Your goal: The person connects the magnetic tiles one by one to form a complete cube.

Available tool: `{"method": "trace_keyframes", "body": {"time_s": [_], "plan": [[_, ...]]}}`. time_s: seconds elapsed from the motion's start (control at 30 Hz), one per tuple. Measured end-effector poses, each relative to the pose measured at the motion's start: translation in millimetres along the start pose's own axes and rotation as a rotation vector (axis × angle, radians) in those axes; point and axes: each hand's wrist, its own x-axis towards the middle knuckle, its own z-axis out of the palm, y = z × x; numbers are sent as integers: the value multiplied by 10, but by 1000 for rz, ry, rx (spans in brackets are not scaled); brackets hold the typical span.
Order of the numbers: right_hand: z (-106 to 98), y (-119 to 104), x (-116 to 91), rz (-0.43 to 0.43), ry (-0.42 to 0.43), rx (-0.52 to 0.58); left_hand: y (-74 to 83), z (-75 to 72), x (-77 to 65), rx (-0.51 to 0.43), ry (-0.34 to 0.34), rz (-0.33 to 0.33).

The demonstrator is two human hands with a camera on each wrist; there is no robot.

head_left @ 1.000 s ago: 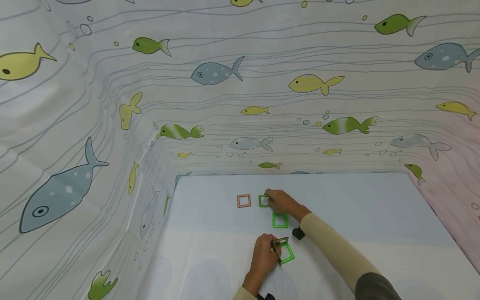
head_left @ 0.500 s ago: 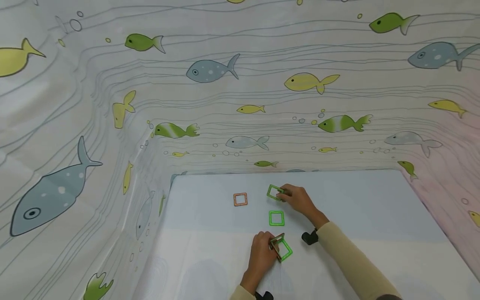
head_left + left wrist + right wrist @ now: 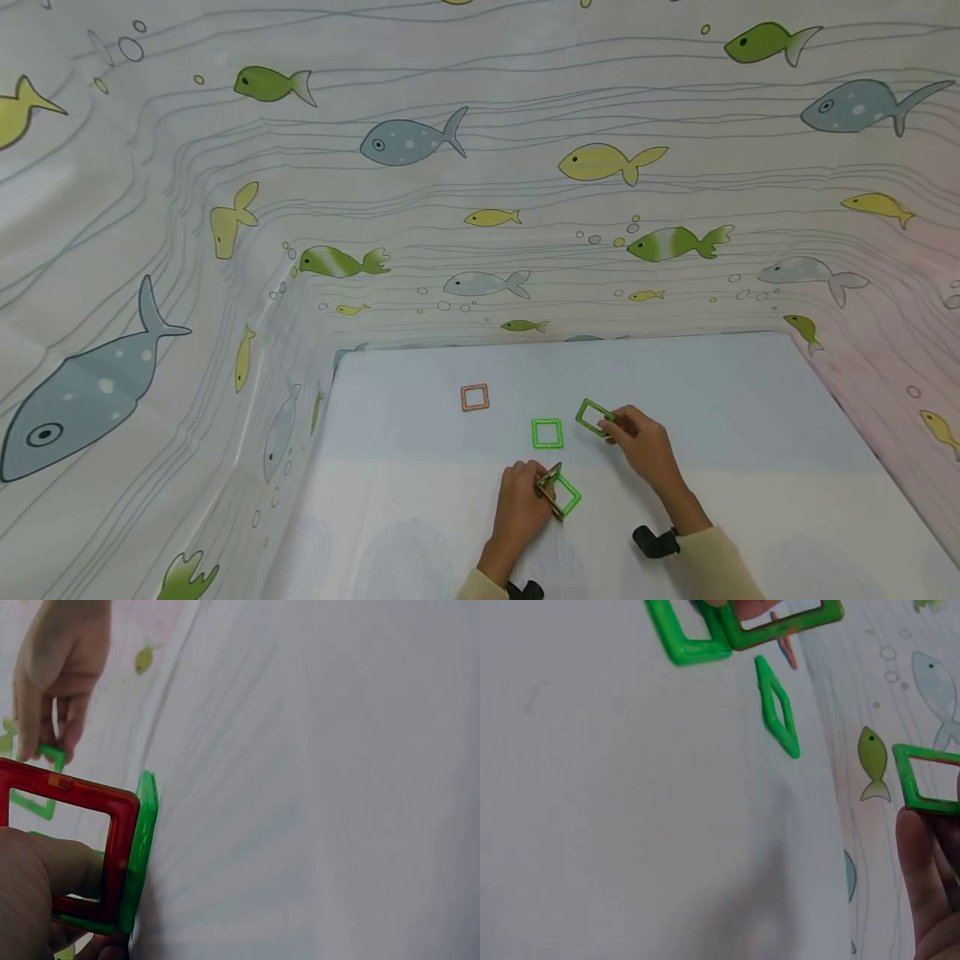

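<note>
head view: the right hand point(image 3: 651, 443) pinches a green square frame point(image 3: 582, 409) above the white table point(image 3: 750, 408); the left hand point(image 3: 522, 504) grips a cluster of red and green frames point(image 3: 572, 506) set at angles. just beyond the cluster, a loose green square point(image 3: 536, 434) lies flat; an orange square point(image 3: 463, 398) lies farther left. the white table stretches rightward to edges along a fish-print backdrop point(image 3: 420, 200).

White fish-print backdrop point(image 3: 420, 50) wraps round the back and left and right sides of a pale bench point(image 3: 390, 500), going pinkish on the right. Big blue spotted fish point(image 3: 97, 387) far left, a yellow fish point(image 3: 600, 162) up the middle, little bubbles point(image 3: 594, 239) below that.
</note>
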Motion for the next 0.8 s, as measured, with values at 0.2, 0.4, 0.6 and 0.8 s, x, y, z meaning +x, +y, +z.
{"method": "trace_keyframes", "body": {"time_s": [0.2,0.4,0.6,0.8], "plan": [[43,-5,-384,-10,63,-108,-11,6,-1,24,15,-11],[155,-17,-602,1,46,-147,-22,33,2,19,27,-9],[232,-18,-668,-32,38,-180,-19,41,-6,11,37,-7],[285,-41,-702,-20,30,-162,-12,44,-14,12,45,-4]]}}
